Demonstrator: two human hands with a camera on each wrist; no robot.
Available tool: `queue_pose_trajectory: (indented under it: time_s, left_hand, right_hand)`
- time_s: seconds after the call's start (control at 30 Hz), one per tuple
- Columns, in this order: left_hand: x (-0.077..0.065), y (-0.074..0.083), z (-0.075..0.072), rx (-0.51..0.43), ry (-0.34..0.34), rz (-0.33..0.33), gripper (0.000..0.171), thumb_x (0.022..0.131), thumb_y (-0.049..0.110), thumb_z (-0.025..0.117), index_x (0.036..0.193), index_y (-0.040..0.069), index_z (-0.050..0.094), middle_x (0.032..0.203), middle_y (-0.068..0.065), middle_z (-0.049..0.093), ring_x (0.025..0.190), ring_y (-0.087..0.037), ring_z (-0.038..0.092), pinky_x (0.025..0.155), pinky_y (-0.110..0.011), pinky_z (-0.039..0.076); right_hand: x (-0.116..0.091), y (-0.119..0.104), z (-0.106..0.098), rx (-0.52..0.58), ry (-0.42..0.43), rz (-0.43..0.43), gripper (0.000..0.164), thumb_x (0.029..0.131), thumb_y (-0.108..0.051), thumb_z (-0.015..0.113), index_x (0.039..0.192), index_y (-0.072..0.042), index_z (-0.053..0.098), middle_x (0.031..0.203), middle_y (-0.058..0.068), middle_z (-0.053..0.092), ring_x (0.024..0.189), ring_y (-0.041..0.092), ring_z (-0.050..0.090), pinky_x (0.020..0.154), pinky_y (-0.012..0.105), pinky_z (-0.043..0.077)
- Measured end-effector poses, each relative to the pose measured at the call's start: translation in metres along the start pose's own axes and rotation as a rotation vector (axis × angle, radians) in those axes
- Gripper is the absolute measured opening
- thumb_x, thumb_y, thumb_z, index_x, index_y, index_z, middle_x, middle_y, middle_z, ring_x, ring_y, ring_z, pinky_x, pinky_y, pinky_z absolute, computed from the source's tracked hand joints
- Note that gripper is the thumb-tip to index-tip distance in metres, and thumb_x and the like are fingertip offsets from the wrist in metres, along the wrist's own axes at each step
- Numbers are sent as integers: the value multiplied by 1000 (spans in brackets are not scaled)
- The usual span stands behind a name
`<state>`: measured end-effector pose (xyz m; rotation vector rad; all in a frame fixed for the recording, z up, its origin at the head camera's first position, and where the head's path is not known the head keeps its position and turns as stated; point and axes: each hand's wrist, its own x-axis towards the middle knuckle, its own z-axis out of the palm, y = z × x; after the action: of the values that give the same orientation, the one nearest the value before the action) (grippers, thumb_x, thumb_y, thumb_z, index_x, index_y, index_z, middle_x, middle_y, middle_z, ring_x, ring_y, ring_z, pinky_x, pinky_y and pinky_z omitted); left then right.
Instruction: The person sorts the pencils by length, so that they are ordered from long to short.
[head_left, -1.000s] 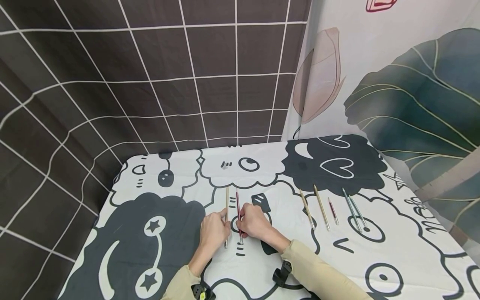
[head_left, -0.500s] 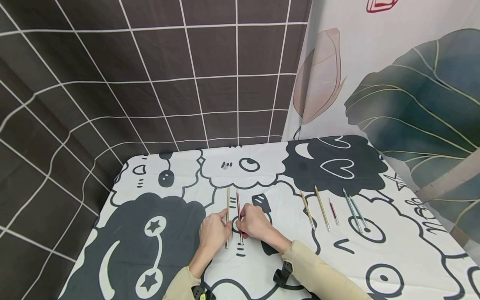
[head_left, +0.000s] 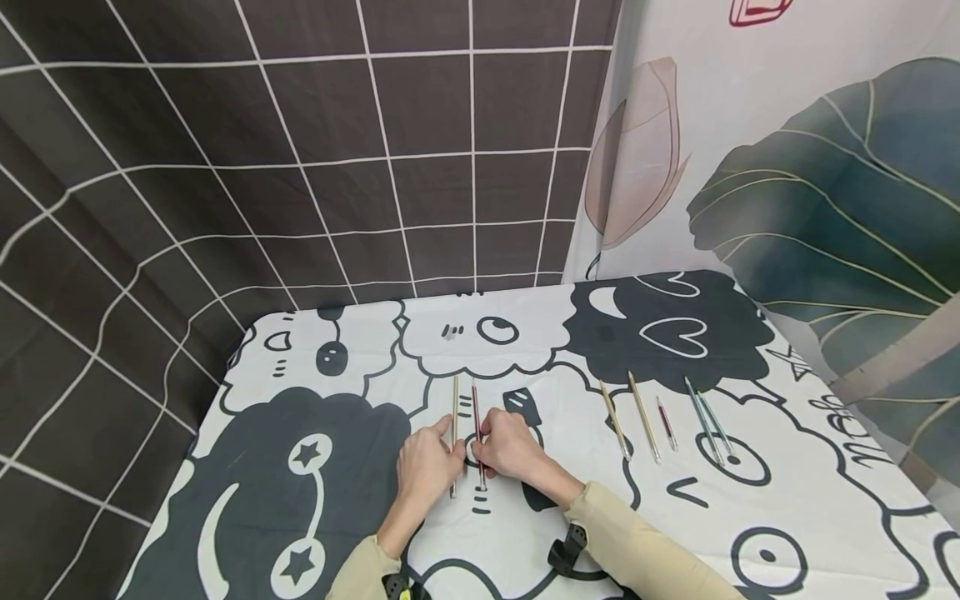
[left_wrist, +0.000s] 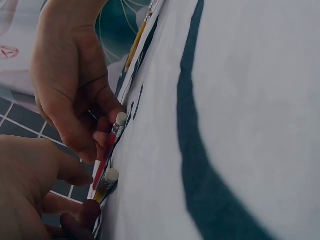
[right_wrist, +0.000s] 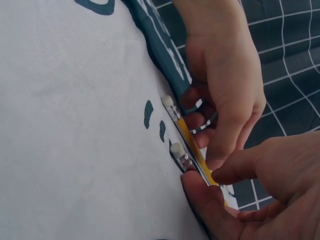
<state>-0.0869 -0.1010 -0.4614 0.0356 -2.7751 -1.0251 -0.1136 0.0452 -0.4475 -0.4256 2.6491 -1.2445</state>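
fingers of the l hand [head_left: 429,461] pinch the yellow pencil [head_left: 455,404]; fingers of the r hand [head_left: 512,444] pinch the red pencil [head_left: 477,406] near it, small gap btwn. both lie on the cloth-covered counter [head_left: 517,537], long axes running away from the person: tips far side, white erasers [left_wrist: 111,175] near side. in the head view the yellow one's abt straight, the red one's far end leans a bit l, so tips sit closer than erasers. vs 0.5 s ago: basically no chg, same grips, pencils same spot & angle. further r, well apart: 2 more yellow pencils [head_left: 617,421], a short red pencil [head_left: 667,422], 2 teal pencils [head_left: 703,421], far ends slanting l. behind: dark grid curtain [head_left: 360,183]; leaf-print cloth [head_left: 832,208] at r.
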Motion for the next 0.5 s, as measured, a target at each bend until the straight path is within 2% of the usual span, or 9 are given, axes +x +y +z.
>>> queue_pose_trajectory:
  time_s: [0.23, 0.5]
  left_hand:
    - [0, 5, 1, -25, 66, 31, 40, 82, 9, 71, 119, -5, 69, 55, 8, 50, 46, -8, 44, 45, -30, 37]
    - [-3, 18, 2, -42, 113, 122, 28, 79, 8, 73, 106, 0, 75, 57, 12, 50, 52, -8, 48, 51, -32, 42]
  right_hand:
    - [-7, 3, -10, 19, -4, -43, 17, 87, -3, 67, 94, 9, 58, 58, -1, 57, 40, 9, 57, 41, 24, 45]
    - [-20, 9, -30, 15, 51, -87, 18, 88, -4, 68, 98, 8, 59, 66, -1, 58, 40, 6, 56, 46, 25, 45]
